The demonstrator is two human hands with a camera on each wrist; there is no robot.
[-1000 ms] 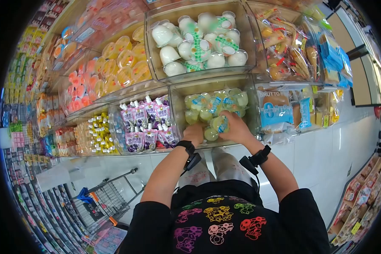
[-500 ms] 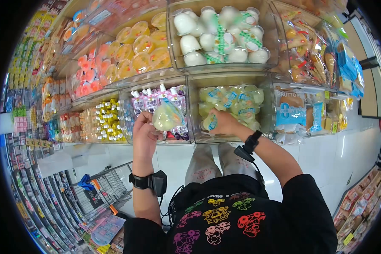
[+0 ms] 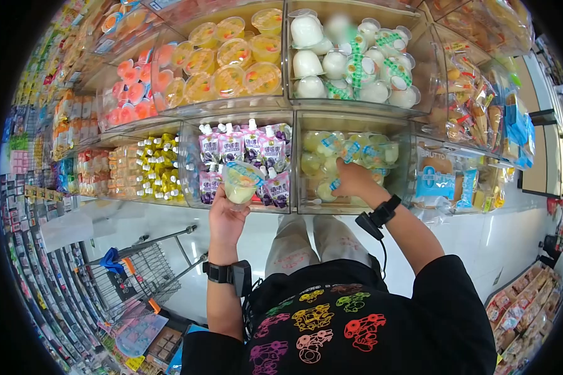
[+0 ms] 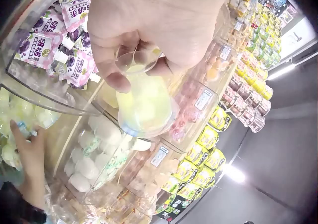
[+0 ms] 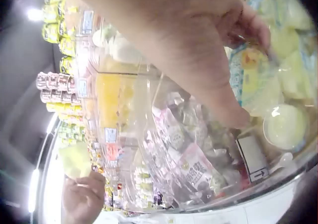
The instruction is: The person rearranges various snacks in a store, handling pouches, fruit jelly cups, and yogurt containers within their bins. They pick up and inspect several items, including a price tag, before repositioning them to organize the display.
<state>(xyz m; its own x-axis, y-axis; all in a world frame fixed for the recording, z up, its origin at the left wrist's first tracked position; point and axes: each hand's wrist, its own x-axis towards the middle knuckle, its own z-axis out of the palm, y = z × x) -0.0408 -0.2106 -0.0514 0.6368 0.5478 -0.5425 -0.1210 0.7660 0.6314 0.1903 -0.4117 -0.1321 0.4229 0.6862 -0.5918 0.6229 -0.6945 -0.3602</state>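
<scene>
My left hand (image 3: pixel 226 219) holds up a pale green jelly cup (image 3: pixel 239 187) in front of the purple pouches. In the left wrist view its fingers and thumb pinch the narrow base of this clear cup (image 4: pixel 144 102), whose wide, printed lid faces away. My right hand (image 3: pixel 356 181) is down in the bin of pale green jelly cups (image 3: pixel 381 153). Its thumb and fingers lie on either side of one cup (image 5: pixel 248 77) with a blue-printed lid, seen in the right wrist view. A loose cup (image 5: pixel 284 127) lies beside the thumb.
Clear walls of the bin (image 3: pixel 300 206) surround the right hand. Left of it is a bin of purple pouches (image 3: pixel 272 147); behind are white-domed cups (image 3: pixel 309 62) and orange jelly cups (image 3: pixel 231 56). A shopping cart (image 3: pixel 137 275) stands at left on the floor.
My left hand has lifted a jelly cup out of the bin and carried it left, then turned it so its lid shows. The right hand stays among the cups in the bin.
</scene>
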